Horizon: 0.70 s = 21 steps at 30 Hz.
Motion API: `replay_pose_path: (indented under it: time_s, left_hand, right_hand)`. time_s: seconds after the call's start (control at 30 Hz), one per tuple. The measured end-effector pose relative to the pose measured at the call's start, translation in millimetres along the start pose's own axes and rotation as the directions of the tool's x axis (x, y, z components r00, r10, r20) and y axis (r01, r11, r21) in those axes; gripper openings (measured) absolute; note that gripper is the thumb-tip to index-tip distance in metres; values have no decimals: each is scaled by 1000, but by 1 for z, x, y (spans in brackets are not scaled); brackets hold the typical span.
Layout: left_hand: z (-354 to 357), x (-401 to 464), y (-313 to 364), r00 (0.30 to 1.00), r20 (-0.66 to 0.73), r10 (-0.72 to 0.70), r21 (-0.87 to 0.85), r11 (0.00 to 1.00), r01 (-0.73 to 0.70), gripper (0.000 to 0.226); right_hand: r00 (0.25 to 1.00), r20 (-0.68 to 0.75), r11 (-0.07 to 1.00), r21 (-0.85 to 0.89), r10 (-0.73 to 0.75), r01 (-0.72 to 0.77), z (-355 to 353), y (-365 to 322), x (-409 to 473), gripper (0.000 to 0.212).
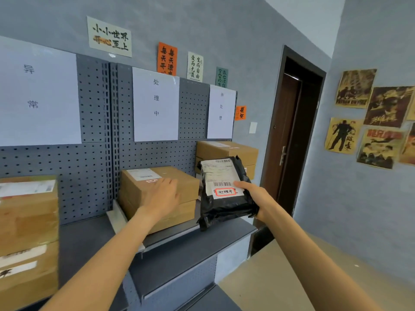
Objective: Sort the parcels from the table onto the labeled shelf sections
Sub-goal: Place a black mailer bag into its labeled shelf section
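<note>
My right hand (253, 197) grips a black plastic mailer (224, 209) by its right edge, thumb on the white shipping label with a red-circled handwritten tag. The mailer is held upright just above the grey shelf (175, 254), to the right of the middle stack. My left hand (162, 197) rests with straight fingers on the top cardboard box (139, 182) of two stacked boxes under the middle white paper sign (156, 104). More brown boxes (226, 151) stand under the right sign (221, 112). Another stack of boxes (27, 232) fills the left section below the left sign (38, 93).
A grey pegboard (94, 158) backs the shelf. A flat white envelope (116, 217) leans left of the middle stack. A lower shelf (215, 299) sticks out below. To the right are a dark doorway (296, 135) and a poster-covered wall (370, 122).
</note>
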<state>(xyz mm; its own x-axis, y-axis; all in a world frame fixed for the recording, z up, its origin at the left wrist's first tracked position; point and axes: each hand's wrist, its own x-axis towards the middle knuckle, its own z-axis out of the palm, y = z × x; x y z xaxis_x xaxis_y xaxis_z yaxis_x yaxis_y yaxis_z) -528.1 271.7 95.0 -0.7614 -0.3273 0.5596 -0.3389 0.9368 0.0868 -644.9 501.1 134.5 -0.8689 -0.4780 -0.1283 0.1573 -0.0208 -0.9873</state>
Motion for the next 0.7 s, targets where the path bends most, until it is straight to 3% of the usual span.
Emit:
replay_pose_path:
  time_s: [0.17,0.4,0.57,0.7]
  left_hand:
    - [44,43,9,1000,5,-2,-13,1000,2,28]
    - [67,79,4,999,21,-29,61,998,27,24]
    - [80,98,-5,994,57,-90,144,986,81,24]
    - [89,113,-14,984,60,-170,191,969,156,22]
  right_hand:
    - [998,14,998,-17,57,-57,-22,2,58,24]
    - [990,68,992,-13,123,-122,-27,15,126,32]
    - [971,164,984,0,176,-178,-16,23,179,18]
    - [955,254,988,-13,155,-157,-6,17,225,18]
